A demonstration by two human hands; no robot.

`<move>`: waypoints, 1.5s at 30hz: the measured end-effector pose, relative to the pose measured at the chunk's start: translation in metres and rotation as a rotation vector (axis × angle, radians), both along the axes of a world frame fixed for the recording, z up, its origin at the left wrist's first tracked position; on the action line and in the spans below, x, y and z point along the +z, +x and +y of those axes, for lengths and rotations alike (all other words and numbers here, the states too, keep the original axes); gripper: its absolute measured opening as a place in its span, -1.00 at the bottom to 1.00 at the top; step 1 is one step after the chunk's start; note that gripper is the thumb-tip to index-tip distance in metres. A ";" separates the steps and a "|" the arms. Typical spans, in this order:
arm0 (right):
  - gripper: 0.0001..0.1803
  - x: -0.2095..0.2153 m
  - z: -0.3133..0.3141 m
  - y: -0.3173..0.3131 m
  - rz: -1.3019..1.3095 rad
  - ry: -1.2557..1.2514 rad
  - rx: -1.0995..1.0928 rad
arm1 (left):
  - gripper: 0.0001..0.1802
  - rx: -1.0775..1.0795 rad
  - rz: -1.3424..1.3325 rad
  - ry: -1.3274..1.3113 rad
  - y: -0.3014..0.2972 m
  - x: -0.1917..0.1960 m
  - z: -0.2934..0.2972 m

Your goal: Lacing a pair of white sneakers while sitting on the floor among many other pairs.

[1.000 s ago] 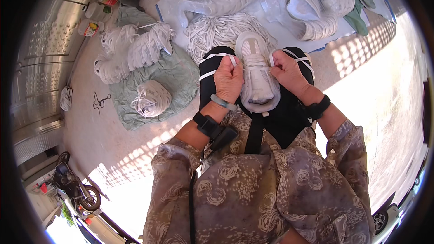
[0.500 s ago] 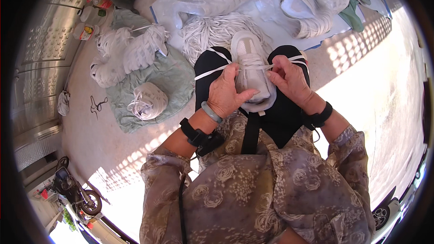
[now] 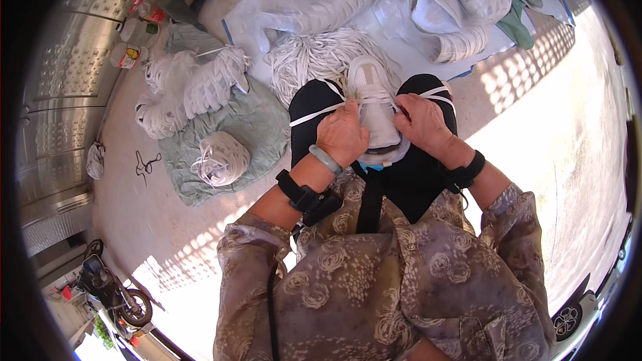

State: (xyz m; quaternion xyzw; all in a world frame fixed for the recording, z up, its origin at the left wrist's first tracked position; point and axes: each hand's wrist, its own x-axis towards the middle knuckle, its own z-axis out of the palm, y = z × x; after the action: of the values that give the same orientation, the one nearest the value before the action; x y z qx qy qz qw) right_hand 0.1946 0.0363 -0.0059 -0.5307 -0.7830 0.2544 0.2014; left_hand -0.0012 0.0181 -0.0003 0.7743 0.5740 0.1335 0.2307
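Note:
A white and beige sneaker (image 3: 378, 124) rests between my thighs, toe pointing away from me. Its white shoelace (image 3: 376, 95) runs across the upper in several rows. On the sneaker's left side my left hand (image 3: 343, 132) is closed, thumb and fingers pinching one part of the lace. My right hand (image 3: 426, 124) is curled at the right side, its fingertips on the lace there. The exact grip of the right fingertips is partly hidden by the hand. White laces also lie across both dark-covered knees (image 3: 425, 86).
A heap of white laces (image 3: 314, 53) lies just beyond my knees. Rows of white shoes (image 3: 321, 7) sit on plastic sheeting behind it. To the left, a green cloth (image 3: 261, 150) carries a laced shoe (image 3: 223, 159) and more shoes. Scissors (image 3: 146, 165) lie on the floor.
My left thumb has drawn in from over the shoe's tongue, and both hands have closed in nearer the sneaker's sides. The sneaker sits slightly lower and further right in view.

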 end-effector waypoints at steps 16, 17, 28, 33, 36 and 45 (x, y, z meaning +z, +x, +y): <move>-0.78 0.032 -0.009 -0.003 0.110 0.243 0.146 | -0.54 0.004 -0.346 -0.011 -0.007 0.002 -0.019; -0.78 0.031 -0.008 -0.010 0.111 0.252 0.148 | -0.56 0.017 -0.372 0.063 -0.006 0.001 -0.020; -0.84 0.015 0.003 -0.053 -0.280 0.444 0.332 | -0.54 0.004 -0.401 0.136 -0.011 -0.005 -0.022; -0.86 0.021 -0.004 -0.064 -0.356 0.374 0.311 | -0.45 0.021 -0.340 0.149 -0.013 -0.006 -0.032; -0.87 0.026 -0.010 -0.052 -0.332 0.182 0.267 | -0.40 -0.006 -0.271 0.127 -0.010 -0.007 -0.032; -0.88 0.066 -0.041 0.095 -0.968 0.074 0.113 | -0.46 -0.072 -0.244 0.157 -0.011 0.019 -0.016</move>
State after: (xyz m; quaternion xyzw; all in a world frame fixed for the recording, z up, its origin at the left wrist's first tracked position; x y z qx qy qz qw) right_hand 0.2893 -0.0042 0.0602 -0.5371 -0.8229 -0.0393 -0.1812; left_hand -0.0123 0.0017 0.0188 0.7879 0.5016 0.2627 0.2422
